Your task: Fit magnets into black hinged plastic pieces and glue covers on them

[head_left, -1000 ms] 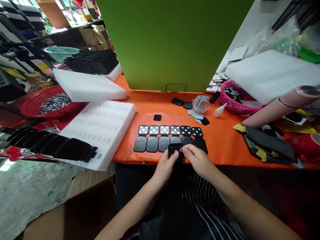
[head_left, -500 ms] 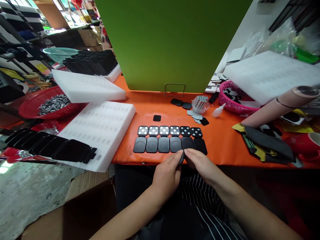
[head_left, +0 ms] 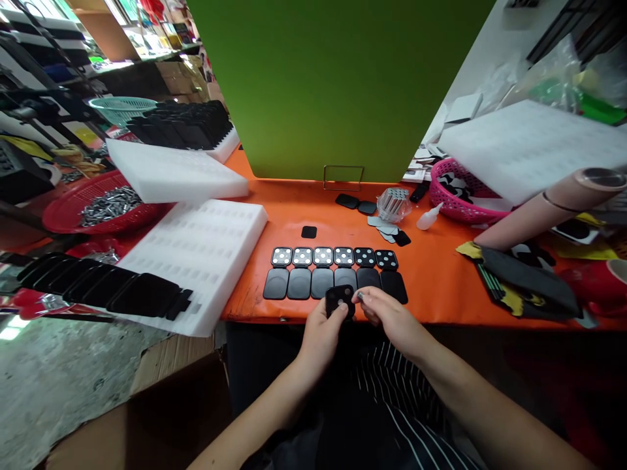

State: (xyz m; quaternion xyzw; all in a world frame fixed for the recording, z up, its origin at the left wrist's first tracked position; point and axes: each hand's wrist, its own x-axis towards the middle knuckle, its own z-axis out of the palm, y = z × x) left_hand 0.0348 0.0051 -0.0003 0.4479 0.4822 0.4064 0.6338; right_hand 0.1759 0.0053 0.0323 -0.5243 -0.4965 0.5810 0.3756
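Observation:
My left hand (head_left: 323,329) grips a small black square case part (head_left: 339,300) at the near edge of the orange table (head_left: 441,281). Its face with round holes points up at me. My right hand (head_left: 386,314) pinches a tiny silver disc (head_left: 360,296) at its fingertips, right beside the black part. Just beyond both hands lies a row of open black hinged cases (head_left: 336,273), the upper halves dotted with silver discs, the lower halves plain.
White foam trays (head_left: 196,251) lie at left, one holding a line of black cases (head_left: 102,287). A red basket of metal parts (head_left: 102,205) stands far left, a pink basket (head_left: 458,192) and a glue bottle (head_left: 428,217) at right. A green board (head_left: 337,85) stands behind.
The black part was held on edge between both hands half a second ago; now my left hand has turned it face up and my right hand has drawn slightly apart with a silver disc.

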